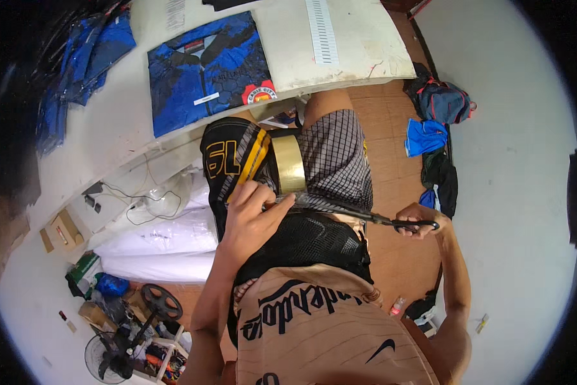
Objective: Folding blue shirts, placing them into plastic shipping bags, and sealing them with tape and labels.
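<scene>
My left hand (250,224) is at my lap with bent fingers pinching what looks like a clear strip of tape (287,201) beside a wide yellowish tape roll (288,163). The roll lies between my thighs on my patterned shorts (330,147). My right hand (420,218) grips the handles of long black scissors (381,218), whose blades reach leftward toward my left fingers, below the roll. The blade tips are hard to make out against the strip and the dark fabric.
A white table (340,32) spans the top with bagged blue garments (208,70). Wrapped white rolls (150,256) lie left of my legs. A fan (105,353) and clutter fill the lower left. A backpack (446,102) and clothing (426,138) lie along the right wall.
</scene>
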Motion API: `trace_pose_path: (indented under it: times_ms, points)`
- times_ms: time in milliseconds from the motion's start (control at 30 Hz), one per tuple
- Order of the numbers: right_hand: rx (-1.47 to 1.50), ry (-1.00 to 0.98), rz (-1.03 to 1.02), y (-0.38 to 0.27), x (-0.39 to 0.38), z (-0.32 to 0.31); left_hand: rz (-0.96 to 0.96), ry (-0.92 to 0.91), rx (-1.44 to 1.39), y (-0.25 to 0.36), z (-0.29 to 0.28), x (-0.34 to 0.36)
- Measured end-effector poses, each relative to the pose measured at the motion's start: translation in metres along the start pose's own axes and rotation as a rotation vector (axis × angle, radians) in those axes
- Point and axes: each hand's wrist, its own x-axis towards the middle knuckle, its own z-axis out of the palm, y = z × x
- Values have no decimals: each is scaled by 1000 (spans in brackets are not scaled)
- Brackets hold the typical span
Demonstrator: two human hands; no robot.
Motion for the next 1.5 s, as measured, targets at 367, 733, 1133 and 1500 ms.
trace_pose_path:
  times_ms: [367,733,1133,1500]
  points:
    - [117,-256,-50,-35,50,-25,-25,-89,7,5,0,-12]
    - [75,-308,33,-50,81,-34,-32,-102,-23,6,-2,-13]
    - [1,-221,67,-53,84,-26,-4,-69,-34,7,-1,-11]
    - [26,-257,35,-55,87,-28,-3,-72,-22,5,-1,-10]
